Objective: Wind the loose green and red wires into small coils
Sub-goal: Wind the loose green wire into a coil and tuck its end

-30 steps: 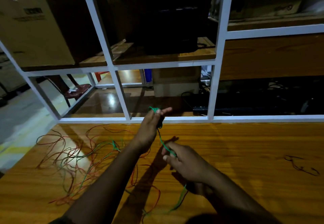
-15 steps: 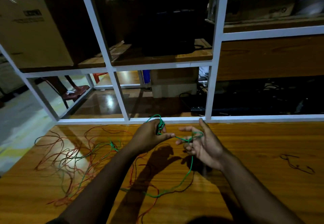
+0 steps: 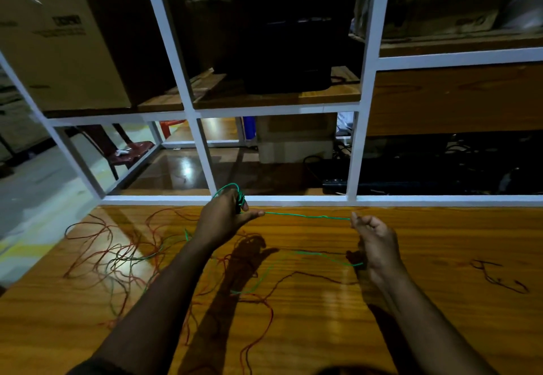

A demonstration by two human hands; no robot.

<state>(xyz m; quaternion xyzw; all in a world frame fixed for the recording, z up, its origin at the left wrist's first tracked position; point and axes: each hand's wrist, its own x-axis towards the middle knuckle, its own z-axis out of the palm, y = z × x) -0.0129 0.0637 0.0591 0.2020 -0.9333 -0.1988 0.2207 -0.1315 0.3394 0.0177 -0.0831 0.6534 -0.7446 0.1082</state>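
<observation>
hands moved apart, stretching one green wire taut.

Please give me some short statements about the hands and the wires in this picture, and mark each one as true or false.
1. The left hand holds a small coil of green wire. True.
2. A stretch of green wire runs straight between the two hands. True.
3. The right hand lies flat on the table. False: it is raised, with curled fingers pinching the wire.
4. The loose red wires lie mostly on the right part of the table. False: they lie mostly on the left part.
5. A cardboard box stands on the shelf at upper left. True.
</observation>
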